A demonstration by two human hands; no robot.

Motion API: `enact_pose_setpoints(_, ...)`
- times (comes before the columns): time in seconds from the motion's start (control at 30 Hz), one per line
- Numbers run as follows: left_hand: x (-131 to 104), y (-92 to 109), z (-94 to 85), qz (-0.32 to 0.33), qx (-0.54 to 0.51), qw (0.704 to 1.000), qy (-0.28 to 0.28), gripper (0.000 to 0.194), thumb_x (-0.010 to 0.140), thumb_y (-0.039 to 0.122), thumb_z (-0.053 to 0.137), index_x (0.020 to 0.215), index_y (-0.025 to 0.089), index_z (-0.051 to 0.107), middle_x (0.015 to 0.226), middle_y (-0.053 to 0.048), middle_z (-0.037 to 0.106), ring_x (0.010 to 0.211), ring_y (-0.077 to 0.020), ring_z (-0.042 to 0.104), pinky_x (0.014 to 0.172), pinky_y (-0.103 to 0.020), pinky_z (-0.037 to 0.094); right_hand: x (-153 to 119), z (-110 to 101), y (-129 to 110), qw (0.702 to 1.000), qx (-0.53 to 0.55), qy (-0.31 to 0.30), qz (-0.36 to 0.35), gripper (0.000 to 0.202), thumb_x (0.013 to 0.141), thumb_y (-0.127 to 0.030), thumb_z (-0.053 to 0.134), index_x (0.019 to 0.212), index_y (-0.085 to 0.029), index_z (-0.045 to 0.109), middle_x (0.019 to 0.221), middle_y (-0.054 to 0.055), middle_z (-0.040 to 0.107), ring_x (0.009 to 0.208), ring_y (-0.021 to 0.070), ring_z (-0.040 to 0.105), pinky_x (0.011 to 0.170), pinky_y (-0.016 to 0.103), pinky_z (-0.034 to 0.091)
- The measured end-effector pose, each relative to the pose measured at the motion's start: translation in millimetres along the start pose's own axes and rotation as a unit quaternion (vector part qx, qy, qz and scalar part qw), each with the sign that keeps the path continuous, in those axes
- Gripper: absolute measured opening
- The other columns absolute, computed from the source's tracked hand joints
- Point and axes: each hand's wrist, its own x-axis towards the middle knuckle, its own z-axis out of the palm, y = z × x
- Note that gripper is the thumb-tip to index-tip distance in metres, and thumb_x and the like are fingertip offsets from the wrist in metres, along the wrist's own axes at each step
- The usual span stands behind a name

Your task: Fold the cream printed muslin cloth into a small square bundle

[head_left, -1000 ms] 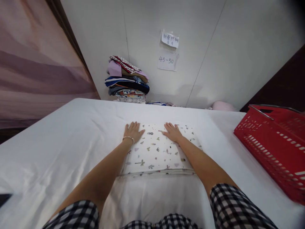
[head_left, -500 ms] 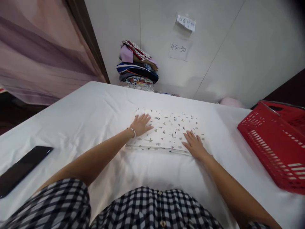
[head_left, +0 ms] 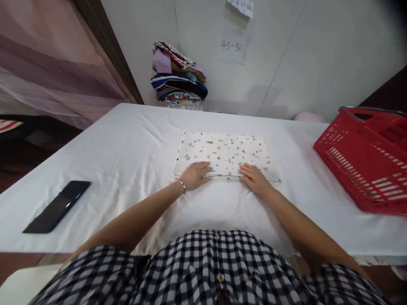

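Note:
A folded white cloth with small printed motifs lies flat on the white-covered table, its layered fold along the near edge. My left hand rests at that near edge, left of the middle, fingers stretched out over the top and thumb in front; a bracelet circles the wrist. Further right, my right hand touches the same edge, with its fingers extended over the print. Both hands are open and neither grips the fabric visibly.
A black phone lies on the left of the table. The red plastic basket stands at the right. Behind the table, a stack of folded clothes is against the wall, below and left of a paper reading 45-50.
Both hands have slid toward me, from on top of the cloth to its near edge. The left hand has turned, its fingers now pointing more to the right. The camera view has shifted.

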Motion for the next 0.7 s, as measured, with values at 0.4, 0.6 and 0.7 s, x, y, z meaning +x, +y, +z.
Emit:
enact_pose_setpoints(0.4, -21, 6, 6.8, -0.028, 0.048, 0.998, 0.033, 0.042, 0.093, 0.033, 0.037, 0.132, 0.022, 0.047, 0.141, -0.006, 0.044, 0.133, -0.0208, 0.033, 0.111, -0.041, 0.023, -16, 10, -14, 0.996, -0.091, -0.008, -0.002, 0.047, 0.095, -0.039, 0.029, 0.136, -0.021, 0.045, 0.144, 0.004, 0.039, 0.137, 0.0209, 0.025, 0.111, 0.045, 0.019)
enact_pose_setpoints(0.6, -45, -3, -2.1, -0.086, 0.069, 0.993, 0.030, 0.044, 0.090, 0.030, 0.038, 0.133, 0.023, 0.046, 0.141, -0.006, 0.044, 0.133, -0.0221, 0.034, 0.112, -0.043, 0.021, -26, 13, -15, 0.996, -0.089, -0.007, 0.019, 0.047, 0.093, -0.037, 0.032, 0.136, -0.023, 0.043, 0.144, 0.004, 0.039, 0.136, 0.0212, 0.028, 0.110, 0.047, 0.020)
enact_pose_setpoints(0.7, -60, -9, -6.8, -0.112, 0.086, 0.990, 0.028, 0.045, 0.090, 0.029, 0.037, 0.133, 0.023, 0.045, 0.142, -0.005, 0.043, 0.134, -0.0218, 0.031, 0.113, -0.045, 0.018, -38, 8, -11, 0.994, -0.100, -0.001, 0.033, 0.046, 0.093, -0.037, 0.033, 0.136, -0.025, 0.043, 0.144, 0.003, 0.039, 0.135, 0.0217, 0.030, 0.110, 0.048, 0.020)
